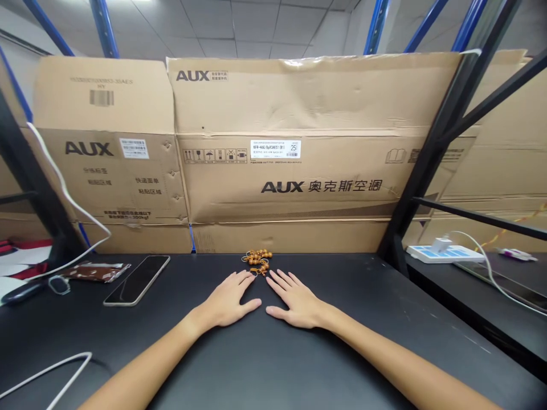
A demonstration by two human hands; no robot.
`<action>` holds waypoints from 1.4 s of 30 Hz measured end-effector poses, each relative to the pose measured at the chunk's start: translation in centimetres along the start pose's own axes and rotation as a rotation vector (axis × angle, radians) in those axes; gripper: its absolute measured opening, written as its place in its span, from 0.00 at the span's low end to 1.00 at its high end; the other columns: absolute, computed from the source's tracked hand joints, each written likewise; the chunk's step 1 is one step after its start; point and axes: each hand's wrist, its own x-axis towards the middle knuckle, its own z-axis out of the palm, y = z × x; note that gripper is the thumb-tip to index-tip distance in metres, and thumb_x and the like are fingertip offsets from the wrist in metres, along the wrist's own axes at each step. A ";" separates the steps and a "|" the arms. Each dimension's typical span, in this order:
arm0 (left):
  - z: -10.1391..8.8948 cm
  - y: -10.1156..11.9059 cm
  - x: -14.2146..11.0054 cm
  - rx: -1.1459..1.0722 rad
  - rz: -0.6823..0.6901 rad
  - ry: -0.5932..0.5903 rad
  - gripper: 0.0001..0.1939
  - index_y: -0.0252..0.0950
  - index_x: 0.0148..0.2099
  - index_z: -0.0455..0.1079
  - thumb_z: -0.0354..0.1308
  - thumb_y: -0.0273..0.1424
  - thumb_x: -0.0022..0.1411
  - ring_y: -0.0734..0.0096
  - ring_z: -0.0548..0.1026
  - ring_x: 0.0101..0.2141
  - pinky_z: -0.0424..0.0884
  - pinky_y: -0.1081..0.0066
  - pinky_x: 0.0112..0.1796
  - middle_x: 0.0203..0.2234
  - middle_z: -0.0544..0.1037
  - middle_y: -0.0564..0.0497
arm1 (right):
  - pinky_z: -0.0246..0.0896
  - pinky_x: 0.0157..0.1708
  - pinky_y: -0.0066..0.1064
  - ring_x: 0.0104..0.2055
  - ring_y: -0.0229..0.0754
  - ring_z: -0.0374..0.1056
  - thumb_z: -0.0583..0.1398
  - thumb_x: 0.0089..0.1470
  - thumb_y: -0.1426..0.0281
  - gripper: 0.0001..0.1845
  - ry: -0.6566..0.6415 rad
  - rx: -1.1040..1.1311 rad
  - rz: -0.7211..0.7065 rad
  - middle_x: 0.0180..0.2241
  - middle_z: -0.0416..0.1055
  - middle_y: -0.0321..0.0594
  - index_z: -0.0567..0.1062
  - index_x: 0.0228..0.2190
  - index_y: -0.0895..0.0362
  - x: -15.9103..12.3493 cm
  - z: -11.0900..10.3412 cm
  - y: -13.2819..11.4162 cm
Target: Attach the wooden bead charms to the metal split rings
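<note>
My left hand point(228, 300) and my right hand point(294, 299) lie flat, palms down, side by side on the black table point(273, 364). The fingers of both are stretched out and hold nothing. Just beyond the fingertips sits a small pile of tan wooden beads point(257, 261), close to the cardboard boxes. The fingertips of both hands reach almost to the beads; I cannot tell whether they touch.
A wall of AUX cardboard boxes point(290, 165) stands along the table's far edge. A phone point(137, 279) lies face up at left, beside a brown packet point(96, 271) and white cables point(64, 364). Black shelf posts point(431, 154) rise at right, with a power strip point(444, 253) beyond.
</note>
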 end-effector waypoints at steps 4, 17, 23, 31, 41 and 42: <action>0.1 0.2 -0.2 -0.020 -0.005 0.051 0.32 0.33 0.61 0.62 0.46 0.50 0.64 0.55 0.60 0.59 0.57 0.59 0.59 0.60 0.63 0.40 | 0.23 0.65 0.46 0.68 0.50 0.27 0.45 0.55 0.41 0.45 -0.005 0.016 -0.029 0.67 0.34 0.41 0.45 0.64 0.56 -0.4 0.0 -0.7; -0.3 0.8 -0.2 -0.166 0.141 0.167 0.08 0.38 0.42 0.69 0.52 0.34 0.64 0.64 0.75 0.40 0.69 0.66 0.44 0.39 0.76 0.48 | 0.44 0.61 0.46 0.65 0.51 0.44 0.50 0.60 0.54 0.32 0.245 0.083 0.002 0.64 0.48 0.43 0.55 0.62 0.51 -0.6 0.2 -1.2; -0.6 1.0 -0.3 -0.188 0.203 0.133 0.06 0.39 0.36 0.69 0.52 0.32 0.63 0.65 0.74 0.38 0.68 0.67 0.42 0.36 0.76 0.50 | 0.46 0.60 0.47 0.64 0.52 0.45 0.50 0.61 0.58 0.25 0.237 0.051 -0.071 0.64 0.50 0.39 0.60 0.59 0.47 -0.7 0.3 -1.1; -0.6 1.2 -0.3 -0.191 0.211 0.132 0.05 0.39 0.37 0.69 0.52 0.32 0.63 0.64 0.73 0.40 0.67 0.66 0.45 0.38 0.76 0.49 | 0.59 0.42 0.38 0.41 0.45 0.62 0.55 0.59 0.63 0.09 0.328 0.057 -0.084 0.39 0.69 0.42 0.71 0.37 0.55 -0.6 -0.2 -2.0; -0.7 1.6 -0.3 -0.161 0.216 0.147 0.05 0.39 0.35 0.67 0.52 0.32 0.63 0.66 0.72 0.37 0.66 0.66 0.43 0.34 0.74 0.51 | 0.58 0.40 0.37 0.38 0.43 0.62 0.54 0.60 0.65 0.07 0.339 0.124 -0.087 0.35 0.69 0.40 0.68 0.35 0.54 -0.5 0.1 -1.9; -0.7 1.6 -0.4 -0.158 0.213 0.151 0.05 0.39 0.34 0.67 0.53 0.32 0.63 0.67 0.72 0.36 0.66 0.67 0.43 0.34 0.74 0.51 | 0.58 0.40 0.37 0.38 0.43 0.62 0.54 0.60 0.65 0.07 0.339 0.137 -0.092 0.35 0.69 0.40 0.68 0.35 0.54 -0.5 0.1 -1.9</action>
